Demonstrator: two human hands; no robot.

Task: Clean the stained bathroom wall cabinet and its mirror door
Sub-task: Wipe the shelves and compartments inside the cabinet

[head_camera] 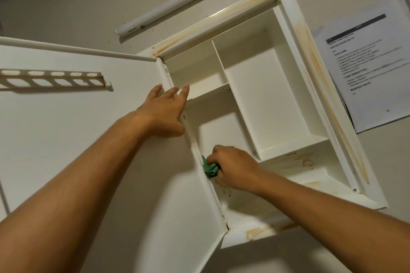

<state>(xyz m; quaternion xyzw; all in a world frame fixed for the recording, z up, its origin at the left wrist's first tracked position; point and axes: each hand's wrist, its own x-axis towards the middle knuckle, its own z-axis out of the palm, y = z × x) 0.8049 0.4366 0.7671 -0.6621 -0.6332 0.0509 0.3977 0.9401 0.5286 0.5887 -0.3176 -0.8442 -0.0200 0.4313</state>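
The white wall cabinet (295,35) stands open, with yellow-brown stains on its frame and lower shelf. Its door (77,131) is swung out to the left, inner side facing me, with a slotted rack (53,78) on it. My left hand (164,111) lies flat with straight fingers on the door's hinge edge. My right hand (233,166) grips a bunched green cloth (209,167) inside the lower left compartment, pressed against the wall by the hinge. The mirror side of the door is hidden.
A white tube light (177,2) is fixed to the beige wall above the cabinet. A printed paper sheet (368,66) hangs on the wall to the right. Inner dividers (221,66) split the cabinet into several compartments.
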